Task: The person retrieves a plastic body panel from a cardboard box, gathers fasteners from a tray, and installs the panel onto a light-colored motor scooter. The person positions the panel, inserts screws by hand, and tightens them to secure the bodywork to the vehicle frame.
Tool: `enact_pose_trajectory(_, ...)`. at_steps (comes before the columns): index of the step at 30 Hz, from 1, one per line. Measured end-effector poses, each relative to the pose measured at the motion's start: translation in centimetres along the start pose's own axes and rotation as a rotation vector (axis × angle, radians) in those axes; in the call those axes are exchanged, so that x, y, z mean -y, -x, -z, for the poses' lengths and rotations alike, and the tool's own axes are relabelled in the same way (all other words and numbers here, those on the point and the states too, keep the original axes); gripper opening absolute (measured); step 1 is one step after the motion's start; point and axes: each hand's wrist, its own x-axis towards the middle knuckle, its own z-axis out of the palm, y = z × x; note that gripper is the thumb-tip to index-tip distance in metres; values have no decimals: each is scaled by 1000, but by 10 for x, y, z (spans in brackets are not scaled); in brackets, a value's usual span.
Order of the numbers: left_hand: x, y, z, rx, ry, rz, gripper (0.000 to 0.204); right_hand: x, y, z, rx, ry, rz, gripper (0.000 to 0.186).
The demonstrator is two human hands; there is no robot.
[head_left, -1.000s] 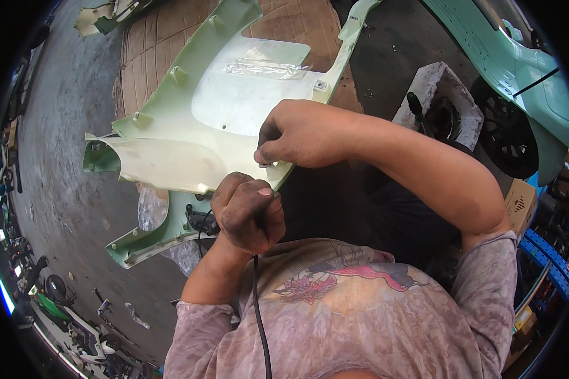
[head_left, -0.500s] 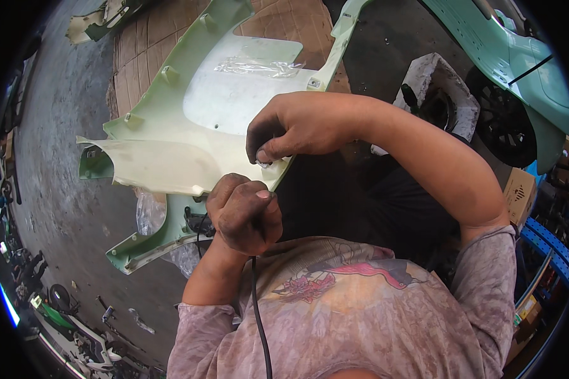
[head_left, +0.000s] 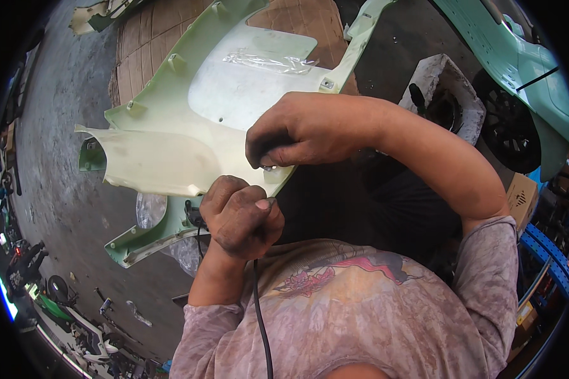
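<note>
A pale mint plastic body panel (head_left: pixel 152 158) lies inner side up on flattened cardboard (head_left: pixel 139 57), a strip of clear film (head_left: pixel 259 62) across its upper part. My right hand (head_left: pixel 300 132) is bent over the panel's right edge, fingertips closed on a small shiny metal clip (head_left: pixel 269 168) there. My left hand (head_left: pixel 240 218) is clenched just in front of the near edge; what it grips is hidden. A black cable (head_left: pixel 259 316) runs down from under it across my shirt.
Another green panel (head_left: pixel 133 243) and clear bags lie below on the left. At right stand a white foam box (head_left: pixel 452 82), a mint scooter (head_left: pixel 537 88) with a black wheel, a cardboard box (head_left: pixel 520 199) and blue metal racking (head_left: pixel 547 259). More parts line the far left.
My right fingers have curled slightly further over the clip, covering more of it. My left hand has shifted a little leftward, still clenched.
</note>
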Motion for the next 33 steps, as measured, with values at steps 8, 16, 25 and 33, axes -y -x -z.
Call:
enact_pose_trajectory(8, -12, 7, 9, 83, -1, 13, 14, 2, 1, -4, 69, -36, 44, 19)
enact_pose_trajectory(16, -14, 3, 18, 130, 10, 11, 25, -3, 2, -9, 45, -99, 75, 19)
enact_pose_trajectory(25, -6, 4, 16, 105, 32, -41, 23, -4, 6, -20, -19, 31, 33, 22)
enact_pose_trajectory(33, 3, -2, 12, -42, 82, -194, 24, 30, -6, -13, -46, -250, -344, 18)
